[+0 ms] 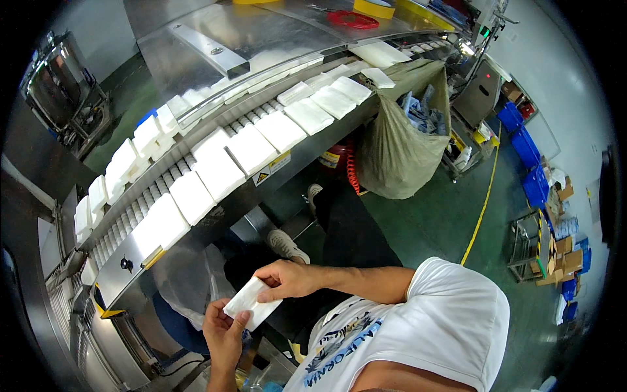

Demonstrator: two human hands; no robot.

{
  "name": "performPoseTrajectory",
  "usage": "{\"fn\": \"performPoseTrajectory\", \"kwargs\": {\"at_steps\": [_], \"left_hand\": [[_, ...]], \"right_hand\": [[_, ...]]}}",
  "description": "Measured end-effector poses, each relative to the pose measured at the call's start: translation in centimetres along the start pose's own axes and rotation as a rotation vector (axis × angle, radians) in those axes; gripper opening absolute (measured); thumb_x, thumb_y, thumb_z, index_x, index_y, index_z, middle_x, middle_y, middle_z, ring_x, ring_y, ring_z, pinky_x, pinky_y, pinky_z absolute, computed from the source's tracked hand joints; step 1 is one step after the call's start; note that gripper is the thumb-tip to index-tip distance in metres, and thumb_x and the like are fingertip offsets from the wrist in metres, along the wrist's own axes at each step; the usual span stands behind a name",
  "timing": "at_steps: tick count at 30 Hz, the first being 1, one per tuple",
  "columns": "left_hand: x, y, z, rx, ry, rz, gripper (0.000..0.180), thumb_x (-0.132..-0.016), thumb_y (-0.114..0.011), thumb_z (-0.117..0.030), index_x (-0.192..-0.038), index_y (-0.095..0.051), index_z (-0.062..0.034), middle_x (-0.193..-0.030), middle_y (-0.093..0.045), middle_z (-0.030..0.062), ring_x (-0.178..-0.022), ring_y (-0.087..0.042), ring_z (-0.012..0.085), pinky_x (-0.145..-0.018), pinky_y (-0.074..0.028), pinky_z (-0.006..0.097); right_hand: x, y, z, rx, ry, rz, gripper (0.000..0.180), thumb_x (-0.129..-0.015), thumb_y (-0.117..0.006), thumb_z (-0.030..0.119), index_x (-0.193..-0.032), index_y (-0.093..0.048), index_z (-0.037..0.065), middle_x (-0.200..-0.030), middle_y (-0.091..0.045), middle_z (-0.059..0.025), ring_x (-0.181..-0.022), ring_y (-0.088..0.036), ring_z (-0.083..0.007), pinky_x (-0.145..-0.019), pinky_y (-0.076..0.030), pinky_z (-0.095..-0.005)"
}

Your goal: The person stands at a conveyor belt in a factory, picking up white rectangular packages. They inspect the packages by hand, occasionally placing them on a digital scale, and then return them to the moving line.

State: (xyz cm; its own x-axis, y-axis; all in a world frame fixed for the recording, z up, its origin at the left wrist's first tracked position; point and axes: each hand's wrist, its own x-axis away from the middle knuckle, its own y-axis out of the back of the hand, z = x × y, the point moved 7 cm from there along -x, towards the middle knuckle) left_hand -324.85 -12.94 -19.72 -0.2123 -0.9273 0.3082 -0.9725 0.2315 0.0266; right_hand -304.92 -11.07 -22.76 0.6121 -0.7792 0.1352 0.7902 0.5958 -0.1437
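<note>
Between my two hands, low in the middle of the head view, is a flat white folded pad, soft-looking and roughly rectangular. My left hand pinches its lower left edge between thumb and fingers. At its upper right end, my right hand grips it with the thumb on top. Ahead of my hands, similar white folded pads lie in a row along the near rail of the roller conveyor. More white pads line the far rail. Whether the held pad is one layer or several, I cannot tell.
A large green-grey sack with bluish scraps hangs beside the conveyor. A clear plastic bag sits below its near end. Behind stands a steel machine top with a red coil and yellow tape roll. Blue crates stand far right.
</note>
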Motion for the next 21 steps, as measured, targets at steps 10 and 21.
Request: {"fn": "performPoseTrajectory", "kwargs": {"at_steps": [10,21], "left_hand": [[0.1,-0.3,-0.1,0.032,-0.002,0.035,0.03,-0.1,-0.075,-0.016,-0.119,-0.059,0.0013,-0.104,-0.07,0.0093,-0.086,-0.064,0.0092,-0.079,-0.054,0.024],[-1.0,3.3,1.3,0.365,-0.002,-0.23,0.032,-0.112,-0.055,-0.037,-0.102,-0.064,-0.0085,-0.107,-0.073,0.0072,-0.098,-0.072,0.0193,-0.09,-0.058,0.036]], "right_hand": [[-0.1,0.2,0.0,-0.035,0.027,-0.03,0.036,-0.104,-0.07,0.024,-0.124,-0.065,-0.005,-0.104,-0.074,-0.0088,-0.094,-0.066,-0.01,-0.08,-0.054,-0.0292],[0.1,1.9,-0.1,-0.04,-0.049,-0.045,0.036,-0.104,-0.07,0.021,-0.129,-0.063,-0.004,-0.112,-0.073,-0.0096,-0.102,-0.068,-0.0128,-0.09,-0.056,-0.0292]]}}
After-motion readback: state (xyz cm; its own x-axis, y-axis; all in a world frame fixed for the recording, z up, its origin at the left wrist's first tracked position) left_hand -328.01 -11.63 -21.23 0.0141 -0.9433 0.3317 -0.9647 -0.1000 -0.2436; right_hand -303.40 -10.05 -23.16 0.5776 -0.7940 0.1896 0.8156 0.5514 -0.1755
